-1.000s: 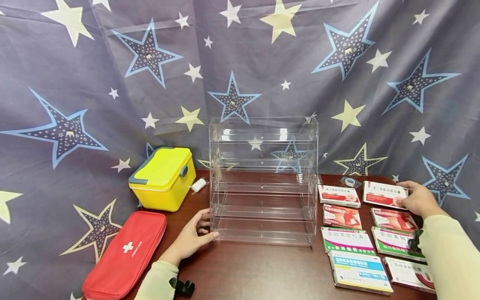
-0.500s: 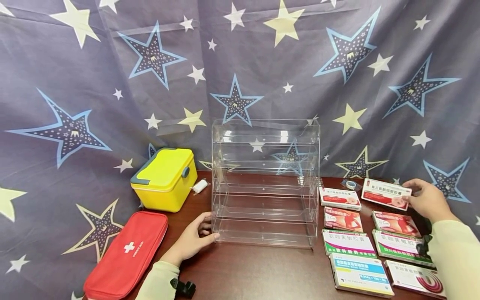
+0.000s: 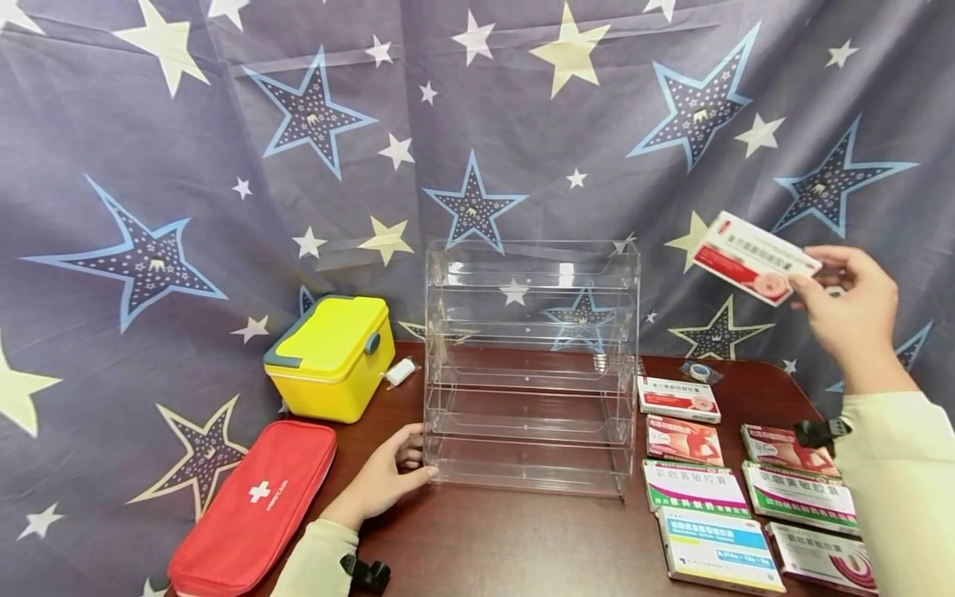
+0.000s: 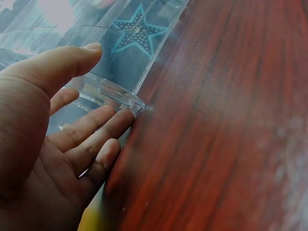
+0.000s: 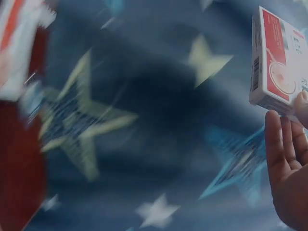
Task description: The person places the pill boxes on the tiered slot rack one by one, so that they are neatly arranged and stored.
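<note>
High at the right in the head view, my right hand (image 3: 858, 307) pinches a red-and-white medicine box (image 3: 757, 259) by one end, between thumb and fingers. The box is tilted, well above the table, and its printed front and one side also show in the right wrist view. My left hand (image 3: 384, 477) is at the lower left corner of a clear acrylic tiered display rack (image 3: 525, 427). In the left wrist view its fairly straight fingers (image 4: 94, 139) reach the rack's bottom edge, and the thumb lies apart over the clear plastic.
Two columns of medicine boxes (image 3: 719, 547) lie right of the rack, with a small wrapped tape roll (image 3: 701, 371) behind. Leftward are a yellow lidded box (image 3: 328, 356), a white wrapped roll (image 3: 400, 371) and a red first aid pouch (image 3: 254, 506). A star-patterned curtain (image 3: 522, 124) hangs behind.
My right hand has lifted the red-and-white medicine box from the back of the outer column, up and slightly left. The left hand stays at the rack's corner.
</note>
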`<action>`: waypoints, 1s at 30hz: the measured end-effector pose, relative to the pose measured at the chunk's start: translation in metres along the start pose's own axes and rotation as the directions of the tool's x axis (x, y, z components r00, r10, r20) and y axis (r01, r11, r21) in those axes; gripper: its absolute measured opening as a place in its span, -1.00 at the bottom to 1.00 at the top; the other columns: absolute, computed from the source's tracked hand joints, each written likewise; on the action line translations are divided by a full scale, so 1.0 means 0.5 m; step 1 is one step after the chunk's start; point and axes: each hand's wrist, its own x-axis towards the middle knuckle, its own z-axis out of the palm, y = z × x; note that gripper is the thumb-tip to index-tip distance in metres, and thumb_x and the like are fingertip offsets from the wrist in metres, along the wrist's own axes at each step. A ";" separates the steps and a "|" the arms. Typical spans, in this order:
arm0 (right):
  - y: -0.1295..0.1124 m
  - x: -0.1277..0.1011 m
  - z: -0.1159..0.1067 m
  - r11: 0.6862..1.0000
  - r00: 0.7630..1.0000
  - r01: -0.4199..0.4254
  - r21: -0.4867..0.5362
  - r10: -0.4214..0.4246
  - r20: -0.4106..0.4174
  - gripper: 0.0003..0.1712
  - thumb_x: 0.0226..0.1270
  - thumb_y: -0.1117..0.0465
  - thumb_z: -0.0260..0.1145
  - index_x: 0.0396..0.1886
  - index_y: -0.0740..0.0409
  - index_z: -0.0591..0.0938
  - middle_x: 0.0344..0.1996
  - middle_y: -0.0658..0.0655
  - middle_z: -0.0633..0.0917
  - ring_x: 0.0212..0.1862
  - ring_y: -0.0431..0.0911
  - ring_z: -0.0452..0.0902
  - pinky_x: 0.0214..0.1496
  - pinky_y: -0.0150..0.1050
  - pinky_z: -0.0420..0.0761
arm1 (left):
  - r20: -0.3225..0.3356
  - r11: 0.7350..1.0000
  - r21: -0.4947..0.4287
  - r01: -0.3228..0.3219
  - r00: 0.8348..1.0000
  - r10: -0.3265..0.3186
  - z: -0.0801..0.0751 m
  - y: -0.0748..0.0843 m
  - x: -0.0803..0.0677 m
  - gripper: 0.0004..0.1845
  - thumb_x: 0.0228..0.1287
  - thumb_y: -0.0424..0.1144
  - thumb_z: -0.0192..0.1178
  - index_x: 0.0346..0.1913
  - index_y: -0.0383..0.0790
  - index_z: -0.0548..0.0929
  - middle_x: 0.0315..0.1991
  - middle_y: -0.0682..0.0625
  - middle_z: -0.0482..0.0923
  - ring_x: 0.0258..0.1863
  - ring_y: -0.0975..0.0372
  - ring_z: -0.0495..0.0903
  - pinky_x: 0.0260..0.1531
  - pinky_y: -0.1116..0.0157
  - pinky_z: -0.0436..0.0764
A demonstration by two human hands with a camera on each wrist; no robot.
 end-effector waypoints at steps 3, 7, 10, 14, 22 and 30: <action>-0.081 0.011 0.047 0.993 0.996 0.092 0.080 -0.092 0.002 -0.58 0.25 0.53 0.43 0.12 0.34 0.71 -0.28 -0.14 0.70 -0.36 -0.38 0.66 -0.44 -0.49 0.63 | 0.003 1.000 0.002 -0.001 1.000 0.001 0.000 0.000 0.000 -0.30 0.30 -0.19 0.52 0.43 -0.07 0.45 0.14 -0.15 0.65 -0.05 0.07 0.70 0.00 0.24 0.61; -0.169 0.016 0.119 0.973 0.980 0.193 0.125 -0.198 0.029 -0.59 0.25 0.51 0.46 0.11 0.37 0.71 -0.23 -0.07 0.66 -0.37 -0.37 0.66 -0.41 -0.49 0.64 | 0.000 1.000 0.009 0.005 1.000 -0.005 -0.002 0.001 0.000 -0.31 0.30 -0.19 0.51 0.43 -0.06 0.44 0.13 -0.15 0.65 -0.04 0.08 0.69 0.01 0.22 0.61; -0.214 0.017 0.173 0.967 0.972 0.215 0.141 -0.226 0.069 -0.58 0.25 0.50 0.48 0.11 0.37 0.70 -0.22 -0.06 0.64 -0.38 -0.36 0.66 -0.40 -0.49 0.64 | -0.003 1.000 0.010 0.001 1.000 -0.001 -0.003 0.003 0.000 -0.31 0.30 -0.19 0.51 0.44 -0.06 0.44 0.13 -0.14 0.65 -0.05 0.07 0.69 0.01 0.22 0.61; -0.258 0.004 0.240 0.969 0.962 0.226 0.102 -0.238 0.133 -0.61 0.27 0.43 0.51 0.09 0.34 0.69 -0.21 -0.06 0.64 -0.36 -0.37 0.65 -0.36 -0.50 0.63 | 0.002 1.000 0.008 -0.004 1.000 0.004 -0.002 0.007 0.000 -0.30 0.30 -0.18 0.51 0.44 -0.06 0.44 0.13 -0.14 0.65 -0.05 0.08 0.69 0.01 0.22 0.61; -0.286 -0.025 0.363 0.976 0.946 0.213 -0.054 -0.192 0.263 -0.68 0.32 0.23 0.55 0.02 0.13 0.67 -0.08 0.11 0.75 -0.25 -0.24 0.71 -0.36 -0.43 0.56 | -0.002 0.999 0.034 0.005 1.000 -0.005 0.004 0.003 -0.001 -0.29 0.30 -0.23 0.50 0.45 -0.09 0.42 0.11 -0.14 0.63 -0.06 0.08 0.69 0.00 0.19 0.62; -0.295 -0.050 0.454 0.967 0.919 0.222 -0.127 -0.164 0.358 -0.70 0.37 0.16 0.53 0.03 -0.01 0.68 0.01 0.06 0.74 -0.18 -0.10 0.76 -0.32 -0.16 0.60 | -0.016 0.999 0.044 -0.003 1.000 0.003 0.008 -0.001 0.000 -0.29 0.30 -0.28 0.50 0.45 -0.14 0.42 0.09 -0.17 0.63 -0.07 0.04 0.69 -0.01 0.16 0.63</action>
